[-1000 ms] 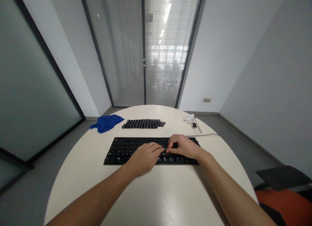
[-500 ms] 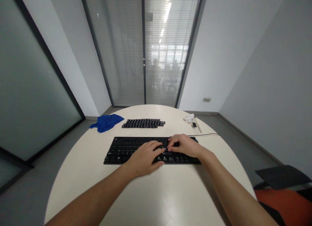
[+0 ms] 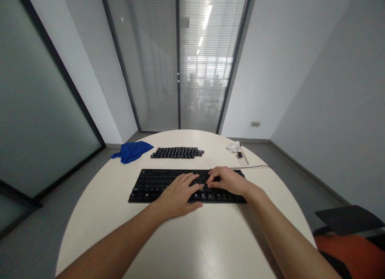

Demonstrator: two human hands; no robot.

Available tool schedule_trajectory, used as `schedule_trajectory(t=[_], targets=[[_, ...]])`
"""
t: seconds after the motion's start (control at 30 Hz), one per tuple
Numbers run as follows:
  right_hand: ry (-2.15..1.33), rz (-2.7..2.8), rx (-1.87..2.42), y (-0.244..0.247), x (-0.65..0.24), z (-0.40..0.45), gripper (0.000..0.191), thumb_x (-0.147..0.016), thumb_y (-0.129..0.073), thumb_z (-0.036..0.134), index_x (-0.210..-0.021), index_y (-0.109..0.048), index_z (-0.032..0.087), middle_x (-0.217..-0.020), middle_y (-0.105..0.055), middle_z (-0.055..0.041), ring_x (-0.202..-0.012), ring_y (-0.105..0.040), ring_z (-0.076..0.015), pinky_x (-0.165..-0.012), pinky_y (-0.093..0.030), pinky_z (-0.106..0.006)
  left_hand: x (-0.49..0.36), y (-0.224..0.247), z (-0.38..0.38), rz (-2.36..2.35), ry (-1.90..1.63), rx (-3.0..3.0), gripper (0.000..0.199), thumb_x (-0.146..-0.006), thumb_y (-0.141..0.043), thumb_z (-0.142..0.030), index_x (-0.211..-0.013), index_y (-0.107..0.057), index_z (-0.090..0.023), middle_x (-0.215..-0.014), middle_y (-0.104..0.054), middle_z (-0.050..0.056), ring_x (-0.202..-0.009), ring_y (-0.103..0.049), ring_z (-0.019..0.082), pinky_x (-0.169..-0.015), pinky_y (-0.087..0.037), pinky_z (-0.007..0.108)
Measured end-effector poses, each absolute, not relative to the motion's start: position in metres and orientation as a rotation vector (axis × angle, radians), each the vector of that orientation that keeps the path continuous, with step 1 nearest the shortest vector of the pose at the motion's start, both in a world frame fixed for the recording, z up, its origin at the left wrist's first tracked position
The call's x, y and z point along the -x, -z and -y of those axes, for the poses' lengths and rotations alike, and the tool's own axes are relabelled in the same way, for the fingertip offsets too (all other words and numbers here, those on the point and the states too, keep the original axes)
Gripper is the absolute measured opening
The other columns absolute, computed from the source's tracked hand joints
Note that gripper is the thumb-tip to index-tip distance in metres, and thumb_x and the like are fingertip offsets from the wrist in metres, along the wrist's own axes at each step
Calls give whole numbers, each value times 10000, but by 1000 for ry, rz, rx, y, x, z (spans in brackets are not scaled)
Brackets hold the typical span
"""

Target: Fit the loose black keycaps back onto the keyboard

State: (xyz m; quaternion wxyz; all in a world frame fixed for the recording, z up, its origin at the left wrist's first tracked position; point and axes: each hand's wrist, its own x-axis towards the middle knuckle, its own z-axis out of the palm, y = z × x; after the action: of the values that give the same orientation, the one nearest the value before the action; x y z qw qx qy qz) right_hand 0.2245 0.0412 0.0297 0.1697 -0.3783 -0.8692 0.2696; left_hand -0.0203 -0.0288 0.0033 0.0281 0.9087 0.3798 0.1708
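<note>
A black keyboard (image 3: 148, 183) lies flat across the middle of the table. Many of its key positions look bare in the upper rows, while the front row has keys on it. My left hand (image 3: 179, 195) rests on the middle of the keyboard, palm down with fingers apart. Over the right part, my right hand (image 3: 227, 180) has thumb and fingertips drawn together in a pinch, close to the left fingertips. Anything between those fingertips is too small to make out. Beyond the keyboard, loose black keycaps (image 3: 177, 152) stand in neat rows.
A blue cloth (image 3: 132, 152) lies at the far left of the round white table (image 3: 192, 239). At the far right are a crumpled white item (image 3: 233, 147), a small black piece (image 3: 240, 154) and a thin light stick (image 3: 244, 155). An orange-seated chair (image 3: 349, 253) stands at right.
Both hands stay almost in place over the keyboard. The left fingers have shifted very slightly; the keycaps and cloth have not moved.
</note>
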Motion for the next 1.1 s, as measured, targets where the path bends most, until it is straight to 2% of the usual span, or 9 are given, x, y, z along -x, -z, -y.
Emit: schedule_trajectory(t=[0.43, 0.6, 0.8, 0.93, 1.1], targets=[[-672, 2478, 1007, -32, -227, -36, 124, -847, -684, 301, -890, -783, 240, -951, -762, -33, -963, -682, -221, -902, -493, -319, 20, -7, 33, -1200, -466, -2854, 529, -931, -595, -493, -1383, -513, -231, -1528, -439, 116, -1403, -398, 332, -1159, -323, 518], [-559, 2400, 1063, -29, -221, -35, 187, -908, -619, 333, -935, -766, 221, -933, -763, -45, -870, -686, -206, -837, -502, -316, 23, -3, 32, -1179, -506, -2855, 524, -949, -568, -496, -1404, -496, -246, -1538, -431, 110, -1426, -375, 318, -1166, -313, 517], [-527, 2367, 1088, -26, -216, -33, 208, -923, -603, 346, -976, -754, 213, -986, -762, -61, -918, -690, -222, -867, -505, -338, 31, -6, 30, -1168, -445, -2839, 497, -995, -480, -505, -1448, -462, -302, -1553, -424, 65, -1438, -370, 288, -1167, -306, 493], [-566, 2329, 1092, -23, -217, -35, 242, -929, -582, 317, -1090, -731, 215, -1101, -753, -69, -1022, -685, -236, -964, -497, -375, 33, -6, 32, -1331, -435, -2790, 628, -987, -439, -569, -1524, -356, -252, -1597, -348, 85, -1477, -278, 327, -1189, -232, 518], [-529, 2318, 1094, -16, -217, -37, 251, -930, -573, 310, -1112, -720, 220, -1099, -749, -75, -1022, -684, -239, -975, -499, -388, 30, 0, 32, -1476, -448, -2733, 657, -999, -344, -611, -1507, -386, -198, -1582, -368, 119, -1480, -265, 335, -1187, -217, 518]])
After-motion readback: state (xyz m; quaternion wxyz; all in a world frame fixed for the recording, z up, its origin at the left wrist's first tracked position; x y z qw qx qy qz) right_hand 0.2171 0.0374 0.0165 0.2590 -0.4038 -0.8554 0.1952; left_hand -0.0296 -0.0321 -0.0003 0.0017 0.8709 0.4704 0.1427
